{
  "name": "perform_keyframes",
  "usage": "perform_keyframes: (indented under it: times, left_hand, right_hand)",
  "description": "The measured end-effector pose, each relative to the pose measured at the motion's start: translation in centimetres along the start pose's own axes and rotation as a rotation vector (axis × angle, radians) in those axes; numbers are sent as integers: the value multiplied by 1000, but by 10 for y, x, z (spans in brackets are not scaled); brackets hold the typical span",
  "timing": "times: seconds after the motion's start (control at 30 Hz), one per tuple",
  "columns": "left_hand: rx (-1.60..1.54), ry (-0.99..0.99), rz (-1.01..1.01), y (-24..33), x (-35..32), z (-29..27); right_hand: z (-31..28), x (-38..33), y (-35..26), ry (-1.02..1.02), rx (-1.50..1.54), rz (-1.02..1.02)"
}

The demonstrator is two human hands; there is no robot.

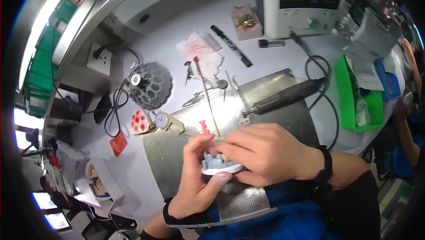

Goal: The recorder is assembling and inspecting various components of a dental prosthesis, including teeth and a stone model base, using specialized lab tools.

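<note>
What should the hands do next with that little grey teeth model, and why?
Probably keep the left hand pinching the grey tooth model steady while the right hand finishes its small fingertip work on top. Both hands hold the model above the metal plate, and the right fingers cover its teeth, so what they press there is hidden. The handpiece lies unused on the plate.

The right hand [265, 153] covers most of the grey dental model [217, 164] at centre frame; what its fingertips grip is hidden. The white control unit [301, 5] is cut off at the top edge.
</note>
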State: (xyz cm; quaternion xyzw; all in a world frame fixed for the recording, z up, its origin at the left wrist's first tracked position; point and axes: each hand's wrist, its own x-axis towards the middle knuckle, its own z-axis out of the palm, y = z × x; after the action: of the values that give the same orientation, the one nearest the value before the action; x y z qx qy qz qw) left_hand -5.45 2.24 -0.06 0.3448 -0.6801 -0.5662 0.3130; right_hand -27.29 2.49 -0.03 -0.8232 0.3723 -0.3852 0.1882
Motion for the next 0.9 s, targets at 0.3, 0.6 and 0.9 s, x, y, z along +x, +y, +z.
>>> perform_keyframes:
  times: [0.3,0.6,0.9]
  left_hand:
    - [3,-34,78,-7,-2,-2]
    - [-162,-49,14,-4,-4,5]
    - [-179,-64,-73,-3,-4,3]
  right_hand:
    - [-8,1,-3,4,47,-7]
    - [-21,2,0,-57,-34,7]
    - [-16,-2,-1,-59,-27,2]
